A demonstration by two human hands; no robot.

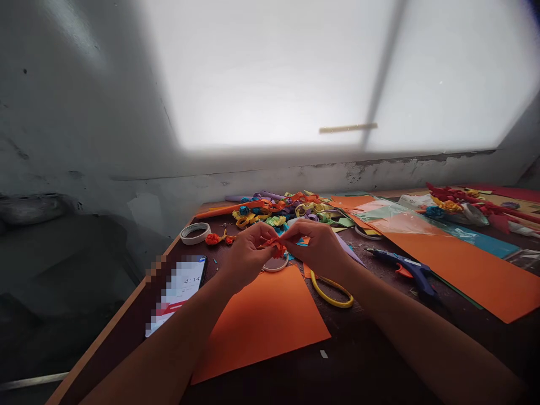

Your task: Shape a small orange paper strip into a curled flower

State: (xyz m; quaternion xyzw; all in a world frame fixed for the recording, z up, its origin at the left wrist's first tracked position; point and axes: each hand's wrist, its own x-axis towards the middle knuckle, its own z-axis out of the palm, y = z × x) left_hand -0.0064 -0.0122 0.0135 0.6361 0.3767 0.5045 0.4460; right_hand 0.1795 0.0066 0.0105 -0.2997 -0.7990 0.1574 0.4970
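Observation:
Both hands meet over the table, pinching one small orange paper flower (276, 247) between them. My left hand (248, 253) is closed on its left side, thumb and fingertips pressed together. From the right, my right hand (314, 242) grips the flower with closed fingertips. Under the hands lies a sheet of orange paper (265, 326), flat near the front edge. Part of a tape roll (276, 264) shows just below the flower. Right of it rest yellow-handled scissors (333, 295), their blades hidden. Finished-looking orange paper roses (214, 239) lie left of my left hand.
A white tape roll (195, 233) and a phone (179, 295) lie along the left edge. Curled coloured paper strips (291, 208) pile up behind the hands. At right are a blue glue gun (405, 270), orange sheets (459, 264) and red paper flowers (459, 202). A wall stands behind.

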